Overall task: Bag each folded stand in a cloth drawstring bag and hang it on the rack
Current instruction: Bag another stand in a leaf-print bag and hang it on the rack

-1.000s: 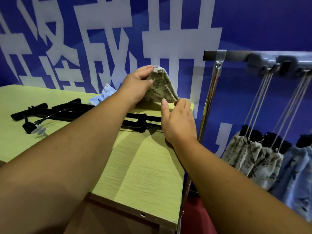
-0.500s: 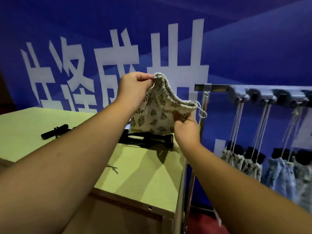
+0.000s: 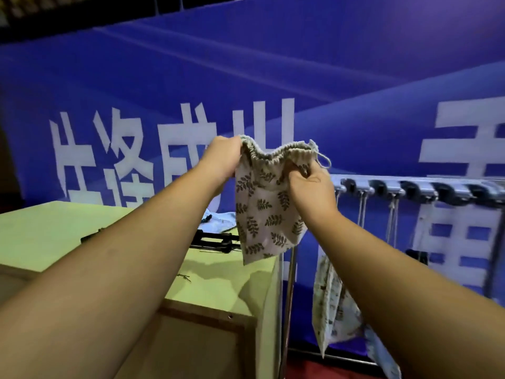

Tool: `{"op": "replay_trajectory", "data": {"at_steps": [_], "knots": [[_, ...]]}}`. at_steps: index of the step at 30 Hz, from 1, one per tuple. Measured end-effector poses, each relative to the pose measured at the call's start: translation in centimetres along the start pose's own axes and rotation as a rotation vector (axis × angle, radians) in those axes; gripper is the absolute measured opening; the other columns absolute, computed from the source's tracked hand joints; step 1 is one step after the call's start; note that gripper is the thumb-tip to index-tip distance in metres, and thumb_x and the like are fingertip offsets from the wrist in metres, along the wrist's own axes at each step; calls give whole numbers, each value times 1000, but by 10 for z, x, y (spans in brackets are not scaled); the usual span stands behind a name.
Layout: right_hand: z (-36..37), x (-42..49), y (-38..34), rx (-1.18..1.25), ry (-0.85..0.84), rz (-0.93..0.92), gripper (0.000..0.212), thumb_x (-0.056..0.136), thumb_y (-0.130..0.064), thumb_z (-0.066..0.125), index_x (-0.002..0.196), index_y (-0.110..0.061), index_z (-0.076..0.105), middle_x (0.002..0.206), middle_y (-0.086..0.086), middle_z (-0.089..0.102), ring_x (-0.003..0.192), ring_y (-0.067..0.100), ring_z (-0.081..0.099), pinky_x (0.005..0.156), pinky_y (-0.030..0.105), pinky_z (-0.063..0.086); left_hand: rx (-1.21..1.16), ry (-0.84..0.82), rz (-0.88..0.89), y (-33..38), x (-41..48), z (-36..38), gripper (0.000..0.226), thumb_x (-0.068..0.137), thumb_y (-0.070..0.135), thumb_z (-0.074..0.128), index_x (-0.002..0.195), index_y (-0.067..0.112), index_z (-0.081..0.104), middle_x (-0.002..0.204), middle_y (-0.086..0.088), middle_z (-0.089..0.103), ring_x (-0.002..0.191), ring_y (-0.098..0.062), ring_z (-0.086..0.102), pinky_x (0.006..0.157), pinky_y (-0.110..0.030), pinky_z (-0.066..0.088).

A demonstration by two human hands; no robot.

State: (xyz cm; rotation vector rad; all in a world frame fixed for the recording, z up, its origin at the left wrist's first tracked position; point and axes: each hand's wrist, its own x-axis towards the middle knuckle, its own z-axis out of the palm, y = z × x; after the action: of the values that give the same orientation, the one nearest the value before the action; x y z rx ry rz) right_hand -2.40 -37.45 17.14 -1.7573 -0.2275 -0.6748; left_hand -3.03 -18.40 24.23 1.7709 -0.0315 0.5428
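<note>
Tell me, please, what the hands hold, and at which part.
Both hold the bag near its mouth: the left hand grips the left end of the gathered hem, the right hand pinches the cloth just under the right end.

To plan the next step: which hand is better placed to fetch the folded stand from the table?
Probably the left hand: it grips the bag over the table, with the folded stand below it. The right hand grips the bag's rim on the rack side.
</note>
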Motion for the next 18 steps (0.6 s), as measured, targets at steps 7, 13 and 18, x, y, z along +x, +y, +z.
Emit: {"op": "replay_trajectory", "data": {"at_steps": [7, 13, 18], "knots": [[-47, -37, -17, -176, 16, 56, 34, 93, -52, 60, 88, -19, 65, 87, 3, 70, 81, 23, 66, 72, 40, 54, -190, -114, -121, 17, -61, 16, 26, 86, 28, 50, 68, 17, 64, 72, -5, 65, 69, -35, 61, 69, -41, 55], [-41, -72, -19, -253, -101, 53, 52, 86, -68, 64, 78, -17, 64, 73, 1, 69, 74, 25, 68, 69, 44, 57, -19, -251, -164, 9, -94, -14, 12, 78, 28, 68, 83, 17, 68, 76, -8, 67, 74, -27, 65, 70, -37, 58], [-19, -96, -22, -92, -218, 106, 57, 86, -65, 69, 97, -9, 75, 82, 8, 77, 70, 21, 69, 68, 39, 55, -139, -394, -304, -6, -120, -53, 16, 101, 22, 59, 93, 11, 67, 83, -7, 69, 77, -23, 67, 101, -44, 55]]}}
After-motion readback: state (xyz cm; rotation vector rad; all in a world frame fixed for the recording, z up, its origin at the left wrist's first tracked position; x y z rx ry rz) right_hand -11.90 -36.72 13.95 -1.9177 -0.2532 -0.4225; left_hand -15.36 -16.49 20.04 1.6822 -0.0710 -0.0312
